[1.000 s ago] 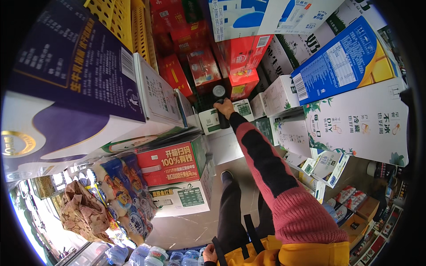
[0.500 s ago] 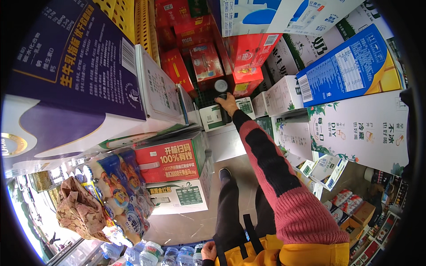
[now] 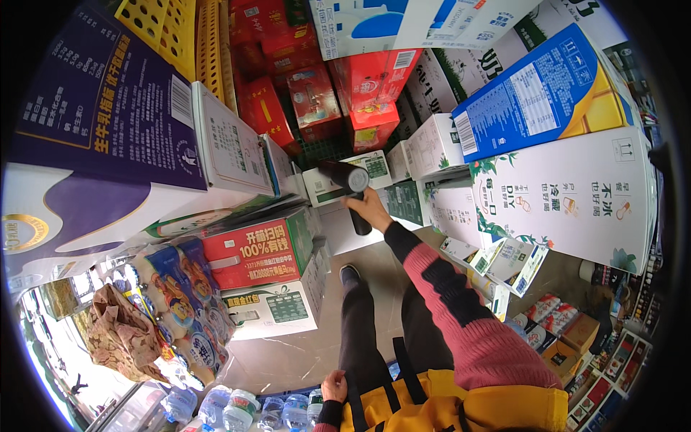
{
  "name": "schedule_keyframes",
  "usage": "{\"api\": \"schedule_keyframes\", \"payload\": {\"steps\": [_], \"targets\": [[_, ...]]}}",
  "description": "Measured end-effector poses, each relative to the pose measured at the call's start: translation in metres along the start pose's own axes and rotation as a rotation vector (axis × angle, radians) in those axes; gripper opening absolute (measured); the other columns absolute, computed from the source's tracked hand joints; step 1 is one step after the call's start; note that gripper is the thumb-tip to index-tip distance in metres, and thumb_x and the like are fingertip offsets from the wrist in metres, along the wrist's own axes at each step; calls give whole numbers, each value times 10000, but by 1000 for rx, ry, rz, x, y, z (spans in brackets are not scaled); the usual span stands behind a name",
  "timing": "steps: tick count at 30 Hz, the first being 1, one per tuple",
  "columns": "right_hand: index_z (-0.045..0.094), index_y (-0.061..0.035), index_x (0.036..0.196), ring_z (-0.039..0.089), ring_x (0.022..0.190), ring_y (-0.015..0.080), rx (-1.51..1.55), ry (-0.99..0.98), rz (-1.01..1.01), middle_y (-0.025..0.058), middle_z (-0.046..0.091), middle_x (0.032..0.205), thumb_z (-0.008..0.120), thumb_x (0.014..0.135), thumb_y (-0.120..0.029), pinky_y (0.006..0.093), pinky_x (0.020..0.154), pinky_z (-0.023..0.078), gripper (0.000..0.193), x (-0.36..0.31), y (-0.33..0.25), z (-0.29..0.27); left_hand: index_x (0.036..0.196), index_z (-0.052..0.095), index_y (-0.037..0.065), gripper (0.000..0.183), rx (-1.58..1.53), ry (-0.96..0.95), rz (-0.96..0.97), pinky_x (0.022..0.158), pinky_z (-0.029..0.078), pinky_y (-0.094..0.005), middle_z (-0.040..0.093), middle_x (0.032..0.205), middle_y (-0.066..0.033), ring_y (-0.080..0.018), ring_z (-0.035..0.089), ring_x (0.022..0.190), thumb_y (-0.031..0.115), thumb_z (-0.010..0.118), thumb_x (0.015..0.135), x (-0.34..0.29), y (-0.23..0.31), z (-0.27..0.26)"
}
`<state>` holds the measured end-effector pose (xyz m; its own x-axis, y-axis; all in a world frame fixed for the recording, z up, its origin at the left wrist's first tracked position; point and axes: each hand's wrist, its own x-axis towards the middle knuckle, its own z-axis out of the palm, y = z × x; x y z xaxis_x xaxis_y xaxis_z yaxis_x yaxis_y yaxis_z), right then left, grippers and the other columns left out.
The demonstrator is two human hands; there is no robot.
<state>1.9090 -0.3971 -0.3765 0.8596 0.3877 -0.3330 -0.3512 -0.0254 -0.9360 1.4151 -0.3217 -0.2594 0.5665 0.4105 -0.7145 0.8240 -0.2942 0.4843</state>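
Observation:
My right hand (image 3: 370, 209) is wrapped round the grip of a black pistol-shaped handheld device (image 3: 344, 175), built like a hair dryer with a round grey end. It is tilted in the air in front of a low white carton (image 3: 317, 189). Its exact kind I cannot tell. Low by the yellow apron (image 3: 432, 396), my left hand (image 3: 334, 387) hangs with its fingers curled in, and nothing shows in it. Beyond the device, red boxes (image 3: 314, 101) stand around a dark green grid (image 3: 320, 150).
A large purple and white carton (image 3: 108, 108) stands close at the left, under a yellow crate (image 3: 162, 36). White cartons (image 3: 568, 201) and a blue box (image 3: 533, 93) are stacked on the right. A red carton (image 3: 255, 252) stands left of my legs; bottles (image 3: 241, 412) line the lower edge.
My right hand has drawn back from the low white carton toward me, carrying the black device. The device has tilted and shows its side. The view has shifted slightly to the right.

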Motion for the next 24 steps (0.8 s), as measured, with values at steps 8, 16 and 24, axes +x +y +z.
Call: {"api": "schedule_keyframes", "payload": {"steps": [8,16,24], "targets": [[603,14,951,572,738,98,-23,386,87,22,635,821,720,762,-105,262,674,465,253,-90,-25,-9,989,673,58,192,29,-143,0,673,530,-332,671,794,-144,-246,678,723,72,585,819,14,9,-1],[629,-26,968,598,808,88,244,242,122,12,638,884,730,786,-69,244,722,466,212,-185,-42,-21,961,685,54,179,3,-194,67,691,508,-279,698,802,-80,-166,677,776,76,604,803,29,9,-9],[613,-22,981,600,846,106,216,267,133,15,628,916,730,786,-70,264,766,478,232,-256,-71,-37,939,679,71,167,-74,-258,146,687,508,-293,690,815,-90,-174,676,797,71,584,801,48,48,-13]]}}
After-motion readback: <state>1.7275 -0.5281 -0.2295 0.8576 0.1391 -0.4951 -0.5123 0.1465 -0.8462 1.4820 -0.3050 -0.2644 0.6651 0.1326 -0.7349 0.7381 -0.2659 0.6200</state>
